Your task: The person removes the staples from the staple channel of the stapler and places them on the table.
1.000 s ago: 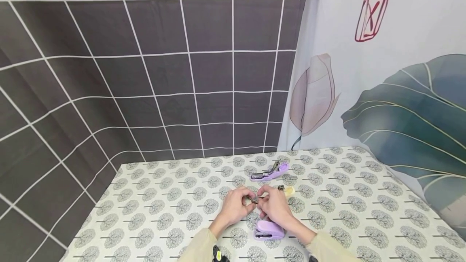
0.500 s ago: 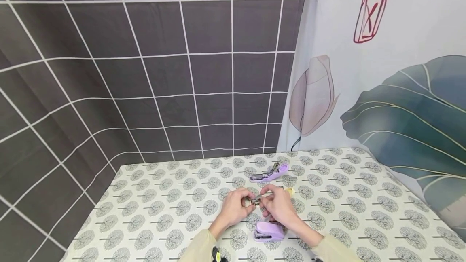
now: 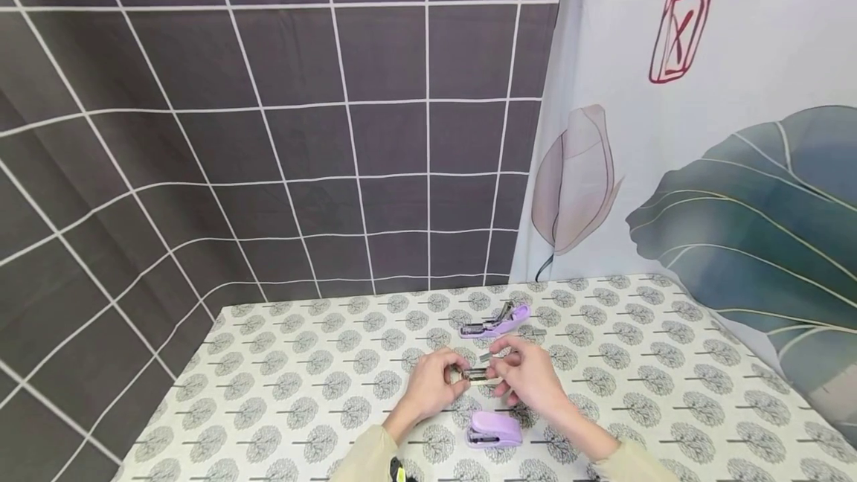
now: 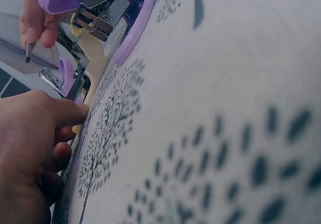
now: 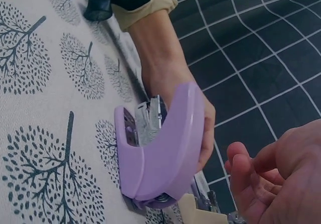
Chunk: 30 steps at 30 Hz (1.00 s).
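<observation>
My left hand [image 3: 431, 381] grips one end of a cream stapler [image 4: 95, 58], whose dark metal magazine [image 3: 477, 374] lies exposed. To the right of it, my right hand [image 3: 529, 374] pinches a short grey strip, seemingly staples [image 3: 486, 356], between thumb and finger. In the left wrist view the strip [image 4: 29, 52] hangs from those fingertips, apart from the stapler. A purple stapler [image 3: 494, 428] sits on the table just below the hands. In the right wrist view this purple stapler [image 5: 170, 158] partly hides my left hand, and the staple strip is out of sight.
Beyond the hands lies a second purple stapler [image 3: 495, 322] with its metal parts swung up. A small grey strip [image 3: 533, 332] rests beside it. The tree-patterned tablecloth [image 3: 301, 378] meets a dark gridded curtain [image 3: 388, 132] at the back.
My right hand has drawn away to the right with the grey strip, uncovering more of the cream stapler's magazine. The left hand stays where it was, still gripping the stapler.
</observation>
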### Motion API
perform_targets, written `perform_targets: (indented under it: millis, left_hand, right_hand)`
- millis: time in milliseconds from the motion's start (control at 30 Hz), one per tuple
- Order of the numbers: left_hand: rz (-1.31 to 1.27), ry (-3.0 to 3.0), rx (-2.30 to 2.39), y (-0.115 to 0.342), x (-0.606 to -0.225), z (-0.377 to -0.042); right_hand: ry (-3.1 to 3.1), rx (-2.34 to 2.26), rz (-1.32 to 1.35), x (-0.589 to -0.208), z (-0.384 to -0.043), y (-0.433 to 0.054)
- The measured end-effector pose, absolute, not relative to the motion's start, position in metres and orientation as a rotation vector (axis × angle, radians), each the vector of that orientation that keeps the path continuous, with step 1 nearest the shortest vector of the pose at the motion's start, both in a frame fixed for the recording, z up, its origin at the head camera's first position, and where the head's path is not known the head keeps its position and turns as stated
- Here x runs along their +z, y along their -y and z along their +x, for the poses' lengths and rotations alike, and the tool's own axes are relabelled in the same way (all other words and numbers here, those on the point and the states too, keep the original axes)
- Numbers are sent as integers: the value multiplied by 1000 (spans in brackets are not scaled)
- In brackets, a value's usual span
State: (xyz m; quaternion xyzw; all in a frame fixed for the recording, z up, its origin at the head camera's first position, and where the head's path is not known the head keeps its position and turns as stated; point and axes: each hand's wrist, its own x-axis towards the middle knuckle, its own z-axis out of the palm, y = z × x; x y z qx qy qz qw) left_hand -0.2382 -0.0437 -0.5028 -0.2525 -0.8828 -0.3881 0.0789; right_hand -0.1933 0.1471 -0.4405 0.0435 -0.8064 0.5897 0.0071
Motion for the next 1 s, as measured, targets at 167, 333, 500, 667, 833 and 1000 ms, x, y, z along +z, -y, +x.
perform_targets:
  millis: [167, 333, 500, 667, 833, 1000]
  left_hand:
    - [-752, 2645, -1166, 44, -503, -237]
    - [-752, 2650, -1160, 44, -502, -237]
    - [-758, 2650, -1158, 44, -503, -237]
    - [-763, 2655, -1153, 44, -502, -239]
    - [-758, 2653, -1157, 44, -502, -239]
    - [-747, 2658, -1154, 44, -503, -237]
  right_hand:
    - [2496, 1913, 156, -435, -192, -159]
    - [2470, 1951, 183, -430, -193, -175]
    - [2428, 2009, 216, -430, -196, -192]
    - [2387, 2072, 196, -431, -197, -207]
    - [2352, 2092, 155, -431, -198, -219]
    - [2344, 2059, 100, -435, -199, -228]
